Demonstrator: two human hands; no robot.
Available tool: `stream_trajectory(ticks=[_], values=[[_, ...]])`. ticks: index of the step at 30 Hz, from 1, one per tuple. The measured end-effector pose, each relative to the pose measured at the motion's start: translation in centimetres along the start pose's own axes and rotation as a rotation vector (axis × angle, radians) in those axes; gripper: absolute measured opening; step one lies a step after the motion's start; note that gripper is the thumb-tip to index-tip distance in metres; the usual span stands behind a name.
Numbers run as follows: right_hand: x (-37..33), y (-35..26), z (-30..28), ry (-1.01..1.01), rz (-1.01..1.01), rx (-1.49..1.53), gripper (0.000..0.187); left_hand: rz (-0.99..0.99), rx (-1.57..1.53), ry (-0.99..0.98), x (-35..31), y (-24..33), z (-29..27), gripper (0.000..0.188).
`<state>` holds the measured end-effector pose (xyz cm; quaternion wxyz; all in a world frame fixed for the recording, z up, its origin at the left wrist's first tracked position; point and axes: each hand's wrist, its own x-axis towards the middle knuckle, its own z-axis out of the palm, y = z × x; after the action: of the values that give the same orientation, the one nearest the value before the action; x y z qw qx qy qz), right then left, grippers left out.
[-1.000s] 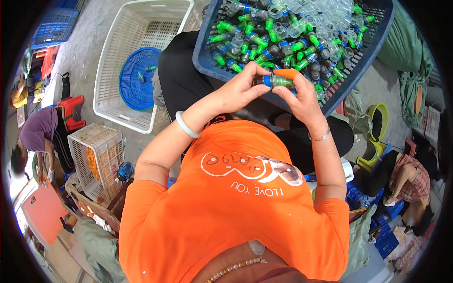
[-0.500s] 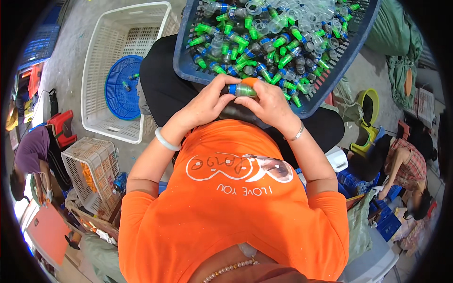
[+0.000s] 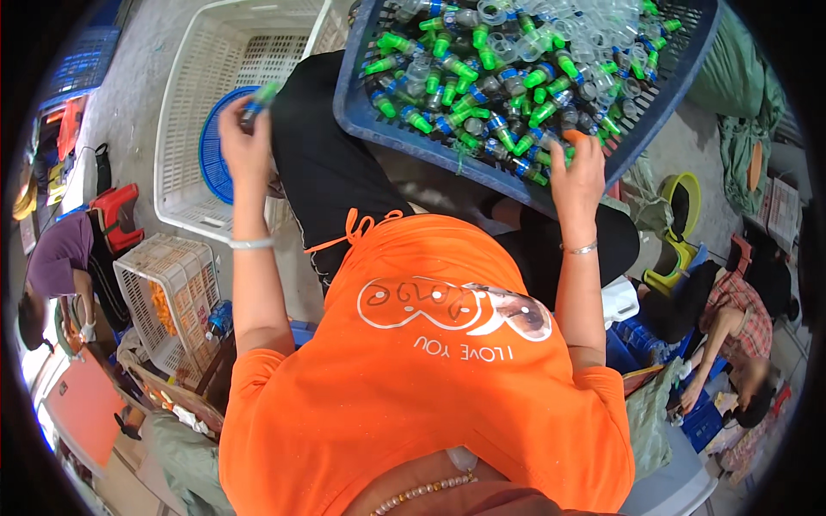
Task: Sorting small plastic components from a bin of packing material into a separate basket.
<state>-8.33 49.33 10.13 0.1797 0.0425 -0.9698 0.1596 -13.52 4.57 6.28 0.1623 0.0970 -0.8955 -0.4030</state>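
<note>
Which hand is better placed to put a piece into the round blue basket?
The left hand, I'd judge: it holds a green-tipped piece and appears over the round blue basket. The right hand is farther off, at the near side of the dark blue crate.

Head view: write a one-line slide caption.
The left hand holds a green-tipped piece above a round blue basket while the right hand reaches among similar pieces in a blue crate.

The grey floor [image 3: 133,146] was lit most strongly along the left, where a red plastic seat [image 3: 110,199] was placed and, nearer, a flat orange-red panel [image 3: 82,408] was seen. Bulky green sacking [image 3: 727,69] was piled at the far right.
</note>
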Motion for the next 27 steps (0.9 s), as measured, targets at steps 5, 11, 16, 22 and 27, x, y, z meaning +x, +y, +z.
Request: stream_trajectory(ticks=[5,11,16,22,27], values=[[-1.0,0.8,1.6,-0.123,0.175,-0.148,0.028,0.022,0.712,0.122,2.5,-6.2,-1.3,0.042],[-1.6,1.5,2.2,-0.113,0.161,-0.101,0.032,0.454,0.247,-0.297,-2.6,9.8,6.4,0.025],[-1.1,1.3,0.8,-0.107,0.059,-0.168,0.033,0.55,0.303,-0.408,-5.9,13.3,12.7,0.028],[-0.7,-1.1,-0.8,-0.162,0.228,0.348,0.03,0.633,0.174,-0.518,-6.0,13.0,13.1,0.032],[0.8,-4.3,-0.9,-0.316,0.075,0.703,0.031,0.453,-0.363,-0.816,-6.4,14.9,10.3,0.027]])
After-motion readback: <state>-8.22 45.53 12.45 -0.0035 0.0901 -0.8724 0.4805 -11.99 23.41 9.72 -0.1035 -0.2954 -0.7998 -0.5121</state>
